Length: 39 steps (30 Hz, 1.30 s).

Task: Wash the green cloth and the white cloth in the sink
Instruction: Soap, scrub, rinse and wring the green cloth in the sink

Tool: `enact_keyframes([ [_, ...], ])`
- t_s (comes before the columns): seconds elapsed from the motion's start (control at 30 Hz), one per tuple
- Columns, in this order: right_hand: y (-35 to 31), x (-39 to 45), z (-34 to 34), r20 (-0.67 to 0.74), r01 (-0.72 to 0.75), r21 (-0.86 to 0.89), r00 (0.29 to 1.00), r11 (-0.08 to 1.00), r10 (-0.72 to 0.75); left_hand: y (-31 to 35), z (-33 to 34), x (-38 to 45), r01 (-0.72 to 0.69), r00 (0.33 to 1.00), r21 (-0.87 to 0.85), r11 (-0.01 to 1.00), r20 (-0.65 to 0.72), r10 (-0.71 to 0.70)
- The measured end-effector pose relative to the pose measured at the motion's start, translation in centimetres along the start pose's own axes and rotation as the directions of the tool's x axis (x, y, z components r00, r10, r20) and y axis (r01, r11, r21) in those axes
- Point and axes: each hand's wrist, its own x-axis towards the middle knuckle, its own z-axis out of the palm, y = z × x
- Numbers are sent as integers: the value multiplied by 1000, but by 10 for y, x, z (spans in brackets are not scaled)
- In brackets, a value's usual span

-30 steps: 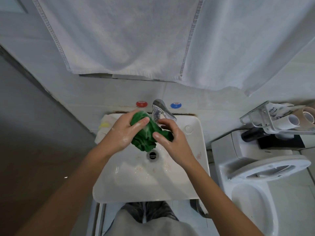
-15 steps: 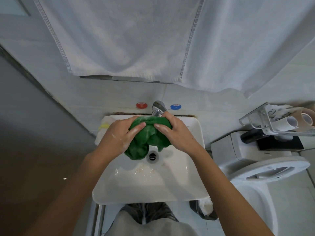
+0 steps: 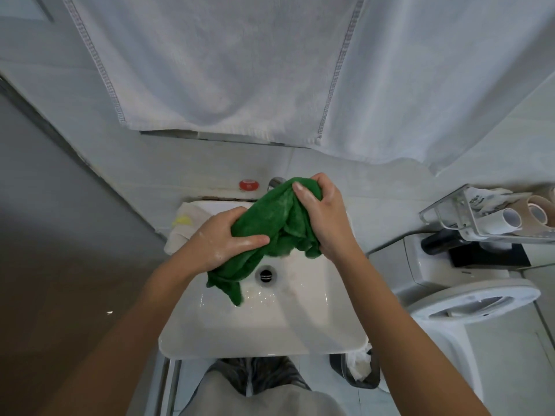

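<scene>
Where it was balled low a second ago, green cloth (image 3: 271, 219) now stretched, left hand (image 3: 220, 240) and right hand (image 3: 326, 216) grip tight.

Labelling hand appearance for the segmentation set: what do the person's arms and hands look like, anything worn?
Both forearms are bare: no sleeves, gloves, watch or rings visible. The left hand glistens wet, with droplets on its back; the right hand also looks damp.

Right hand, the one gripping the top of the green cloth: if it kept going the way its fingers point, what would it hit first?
Probably the faucet just beyond the right hand, though depth is unclear.
</scene>
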Motion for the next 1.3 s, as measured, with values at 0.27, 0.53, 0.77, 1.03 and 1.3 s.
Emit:
enact_keyframes([
  [0.27,15,2,-6,-41,-49,-82,998,995,45,3,-9,7,-166,950,-57,984,-278,144],
  [0.53,24,2,39,-95,-103,150,989,983,118,25,34,27,-89,898,-304,948,-436,-56],
  [0.77,20,-12,65,-172,-39,113,983,993,58,31,47,45,-68,723,-426,902,-644,-249],
  [1.03,41,-9,68,-175,-162,80,969,983,174,26,56,40,-25,724,-457,889,-621,-300],
  [1.3,38,-4,65,-154,-170,60,972,984,177,25,57,43,-4,721,-490,872,-605,-337],
])
